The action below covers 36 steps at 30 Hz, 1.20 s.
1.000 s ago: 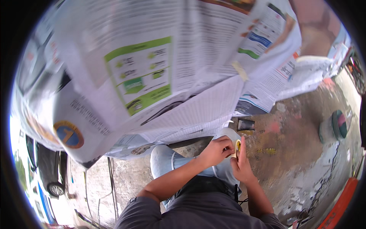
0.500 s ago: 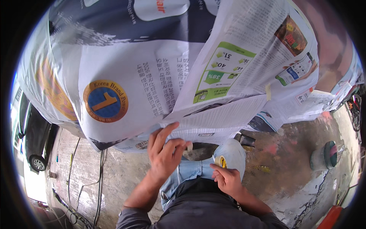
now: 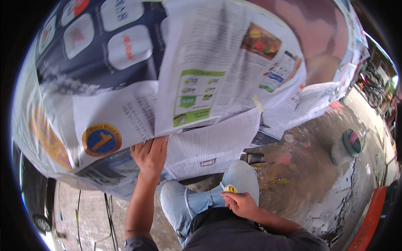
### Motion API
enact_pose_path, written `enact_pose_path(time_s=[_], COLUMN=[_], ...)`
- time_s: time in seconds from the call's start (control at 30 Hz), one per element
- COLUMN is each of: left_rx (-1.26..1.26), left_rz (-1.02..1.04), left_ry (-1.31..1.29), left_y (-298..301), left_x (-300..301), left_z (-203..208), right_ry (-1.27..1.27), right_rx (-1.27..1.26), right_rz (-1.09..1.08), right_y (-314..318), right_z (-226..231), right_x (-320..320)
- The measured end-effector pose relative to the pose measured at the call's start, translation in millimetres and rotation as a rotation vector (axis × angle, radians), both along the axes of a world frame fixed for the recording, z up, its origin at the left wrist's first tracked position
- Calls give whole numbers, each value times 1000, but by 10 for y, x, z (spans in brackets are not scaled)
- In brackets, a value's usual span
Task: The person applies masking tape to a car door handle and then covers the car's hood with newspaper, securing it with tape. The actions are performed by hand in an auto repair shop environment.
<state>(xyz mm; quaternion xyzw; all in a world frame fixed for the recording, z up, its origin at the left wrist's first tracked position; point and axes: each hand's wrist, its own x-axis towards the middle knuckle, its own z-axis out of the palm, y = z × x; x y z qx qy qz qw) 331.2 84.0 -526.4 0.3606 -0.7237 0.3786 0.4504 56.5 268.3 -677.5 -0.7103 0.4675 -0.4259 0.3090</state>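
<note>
Sheets of newspaper (image 3: 201,50) cover a large rounded body in front of me. My left hand (image 3: 148,159) is at the lower edge of the sheet with the round gold-and-blue emblem (image 3: 101,139). Its fingers are bent and close together on that edge, and their tips are partly hidden. Below hangs another sheet (image 3: 205,144) of close print. Over my lap, my right hand (image 3: 243,205) is closed round a roll of masking tape (image 3: 229,189) with a yellow label. A short strip of pale tape (image 3: 257,103) sticks on the paper farther right.
A bucket (image 3: 346,146) stands on the stained concrete floor to the right, with an orange-red object (image 3: 368,219) nearer me. Dark cables (image 3: 109,221) run along the floor at left, near a dark car (image 3: 37,196). Clutter (image 3: 372,83) lies at the far right.
My left hand has moved left and up from in front of the lower paper to the sheet's edge, its fingers now together. The view has shifted right. My right hand still holds the tape roll.
</note>
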Motion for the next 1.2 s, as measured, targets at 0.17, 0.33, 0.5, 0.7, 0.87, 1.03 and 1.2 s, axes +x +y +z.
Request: enact_pose_path(time_s=[0.17,0.33,0.5,0.7,0.87,1.03,1.2], left_rx=[-159,-101,-119,251,951,892,756], left_rz=[-20,-138,-139,-625,-806,-879,-930], left_ry=[186,401,535,401,540,377,536], left_y=[-200,-297,-326,617,938,628,455], left_x=[-2,-38,-4,-670,-1314,-1495,-1734], left_z=[-191,-417,-280,-222,-355,-156,723], right_ry=[14,93,81,-28,160,40,212], right_rx=[-10,-87,-42,-197,-259,-274,-237], right_rz=[-56,-82,-122,52,69,22,-177], right_y=[6,-5,-81,-305,-409,-519,-501], right_z=[-27,40,216,684,1026,1277,2037], right_x=[-14,-56,-234,-357,-446,-653,-1225])
